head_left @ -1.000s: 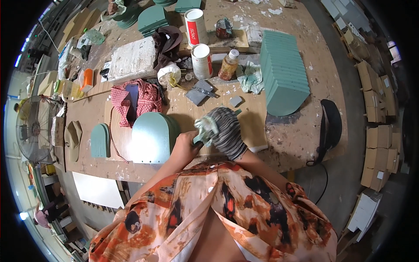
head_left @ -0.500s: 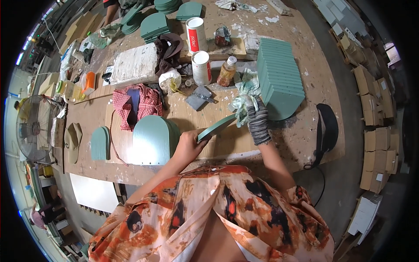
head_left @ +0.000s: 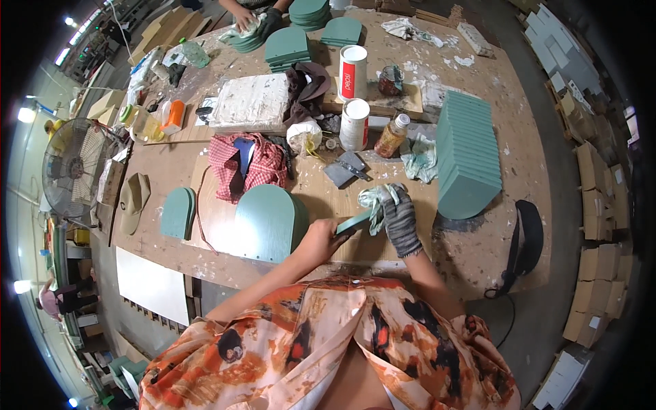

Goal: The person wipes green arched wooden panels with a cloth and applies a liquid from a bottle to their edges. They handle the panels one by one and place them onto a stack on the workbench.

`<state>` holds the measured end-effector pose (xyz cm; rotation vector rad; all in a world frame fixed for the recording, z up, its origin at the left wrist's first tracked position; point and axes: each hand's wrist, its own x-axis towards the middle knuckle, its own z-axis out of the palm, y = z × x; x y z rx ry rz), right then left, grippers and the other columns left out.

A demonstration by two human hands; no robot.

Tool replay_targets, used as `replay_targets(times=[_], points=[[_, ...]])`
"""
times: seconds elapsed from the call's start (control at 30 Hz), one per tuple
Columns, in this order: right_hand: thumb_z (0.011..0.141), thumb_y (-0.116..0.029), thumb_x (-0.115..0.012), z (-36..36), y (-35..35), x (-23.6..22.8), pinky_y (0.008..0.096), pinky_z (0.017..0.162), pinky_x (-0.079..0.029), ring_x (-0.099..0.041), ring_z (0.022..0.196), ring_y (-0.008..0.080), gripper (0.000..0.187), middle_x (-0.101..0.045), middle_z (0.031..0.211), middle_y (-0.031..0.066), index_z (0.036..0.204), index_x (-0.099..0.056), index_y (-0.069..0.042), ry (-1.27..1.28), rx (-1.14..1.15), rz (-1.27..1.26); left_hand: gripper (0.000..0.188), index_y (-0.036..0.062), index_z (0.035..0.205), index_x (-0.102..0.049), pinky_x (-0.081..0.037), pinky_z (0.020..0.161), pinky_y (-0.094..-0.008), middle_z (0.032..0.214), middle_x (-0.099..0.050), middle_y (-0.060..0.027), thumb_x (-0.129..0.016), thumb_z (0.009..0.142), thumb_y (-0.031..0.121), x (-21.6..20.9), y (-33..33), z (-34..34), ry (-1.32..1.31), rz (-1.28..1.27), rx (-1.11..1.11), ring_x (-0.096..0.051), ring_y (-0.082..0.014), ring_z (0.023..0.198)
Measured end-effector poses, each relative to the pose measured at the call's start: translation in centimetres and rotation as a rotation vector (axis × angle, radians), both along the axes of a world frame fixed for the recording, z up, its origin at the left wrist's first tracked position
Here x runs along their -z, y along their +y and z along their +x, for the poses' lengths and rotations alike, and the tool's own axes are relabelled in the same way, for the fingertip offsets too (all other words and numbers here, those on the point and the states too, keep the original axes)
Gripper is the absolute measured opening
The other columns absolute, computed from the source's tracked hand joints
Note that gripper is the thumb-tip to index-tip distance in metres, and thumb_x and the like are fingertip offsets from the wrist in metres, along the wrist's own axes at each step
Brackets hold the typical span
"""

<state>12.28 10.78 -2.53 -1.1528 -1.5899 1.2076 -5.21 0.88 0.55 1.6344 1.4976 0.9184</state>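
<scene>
My bare left hand [head_left: 325, 240] grips one end of a green painted panel [head_left: 353, 222], which is tilted edge-up above the table. My right hand [head_left: 400, 220], in a grey striped knit glove, holds a crumpled, stained white rag [head_left: 376, 199] against the panel's far end. Left of my left hand stands a stack of round-topped green panels [head_left: 263, 222], with a smaller stack [head_left: 176, 213] beyond it. A long leaning row of green panels [head_left: 470, 154] stands to the right of my gloved hand. Another stained rag [head_left: 420, 158] lies beside that row.
Beyond my hands are two white cans [head_left: 353, 126], a bottle [head_left: 392, 137], a grey sanding block [head_left: 343, 171] and a red checked cloth [head_left: 256, 167]. A black cap [head_left: 524, 239] lies at right. Across the table, a co-worker's hands [head_left: 256, 20] rub green panels with a cloth. A fan [head_left: 76, 164] stands left.
The view has shifted, so the table sits lower and further right. My gloved hand and rag have moved onto the panel's end. The co-worker's hands have come further into view.
</scene>
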Motion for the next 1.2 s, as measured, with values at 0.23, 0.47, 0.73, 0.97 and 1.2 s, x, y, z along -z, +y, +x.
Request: replay_targets(times=[0.23,0.47,0.73,0.97,1.2], points=[[0.074,-0.018,-0.062,-4.4,-3.1,-5.3,0.0431,0.081,-0.045,-0.057,0.083,0.0320,0.021,-0.059,0.086,0.0148,0.089,-0.061,-0.004,-0.384,-0.214,0.583,0.017,-0.0005,0.090,-0.064,-0.047,0.058,-0.0403,0.074,-0.060,-0.0246,-0.066,0.074,0.004,0.9,-0.5,-1.4,0.093,-0.029,-0.002,-0.058,-0.0410,0.066],[0.080,-0.021,-0.061,-1.5,-1.3,0.2,0.0442,0.081,-0.043,-0.055,0.083,0.0337,0.020,-0.058,0.087,0.0138,0.090,-0.059,-0.004,-0.195,0.070,0.532,0.030,0.0029,0.107,-0.063,-0.048,0.061,-0.0363,0.078,-0.060,-0.0250,-0.065,0.077,0.004,-0.2,-0.9,-0.8,0.061,-0.157,-0.042,-0.059,-0.0389,0.067],[0.095,-0.016,-0.051,1.4,1.0,5.0,0.0282,0.065,-0.047,-0.054,0.067,0.0141,0.016,-0.057,0.077,0.0075,0.100,-0.055,-0.001,0.127,0.132,-0.076,0.032,0.0042,0.112,-0.062,-0.047,0.061,-0.0333,0.077,-0.058,-0.0239,-0.065,0.080,0.005,0.7,-0.9,-0.9,-0.001,-0.145,-0.016,-0.054,-0.0365,0.063],[0.096,-0.020,-0.049,6.2,4.0,7.2,0.0275,0.065,-0.051,-0.060,0.070,0.0142,0.024,-0.064,0.088,0.0110,0.108,-0.057,-0.001,-0.242,0.215,0.087,0.027,0.0030,0.107,-0.064,-0.047,0.060,-0.0332,0.076,-0.058,-0.0231,-0.066,0.080,0.006,0.7,-0.8,-0.8,0.058,-0.100,-0.017,-0.052,-0.0329,0.059],[0.092,-0.025,-0.056,0.6,-0.3,-5.6,0.0315,0.076,-0.052,-0.060,0.089,0.0201,0.028,-0.060,0.093,0.0108,0.110,-0.056,-0.003,0.265,-0.135,-0.179,0.023,0.0007,0.101,-0.064,-0.047,0.058,-0.0344,0.075,-0.059,-0.0239,-0.066,0.079,0.006,-2.2,-1.1,-0.2,0.076,-0.137,-0.057,-0.051,-0.0361,0.056]])
